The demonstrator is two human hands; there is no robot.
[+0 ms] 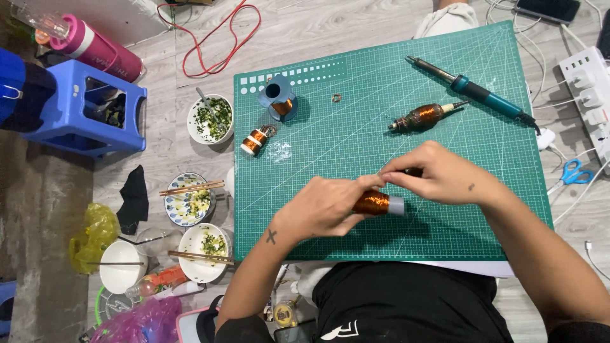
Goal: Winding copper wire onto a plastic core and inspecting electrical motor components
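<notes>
a spool of copper wire (pixel 376 202), bright orange with a pale grey end cap, sits gripped between two bare hands just above the near middle of a green cutting mat (pixel 445 114). the left hand (pixel 321 206) is closed around the spool's left end, fingers curled under it, while the right hand (pixel 438 174) pinches narrow at the top of the winding, thumb and forefinger drawn together over something dark and small; whether a loose wire end lies between them cannot be told from this view.

judged from the grip, the work in hand looks like handling fine wire at the spool, and doing it well would seem to call for a steady left hold, light even tension from the right pinch, and keeping the strand free of kinks.

farther up the mat lie a wound motor armature (pixel 422 117), a teal-handled soldering iron (pixel 473 89) set on a slant, a second small copper coil (pixel 257 139) at the left edge, a blue holder (pixel 277 96) with another coil, and a small metal ring (pixel 336 98). off the mat to the left stand bowls of food (pixel 210 119) with chopsticks (pixel 190 188) and a blue plastic stool (pixel 86 108); a white power strip (pixel 591 95) and blue scissors (pixel 574 172) lie to the right.
</notes>
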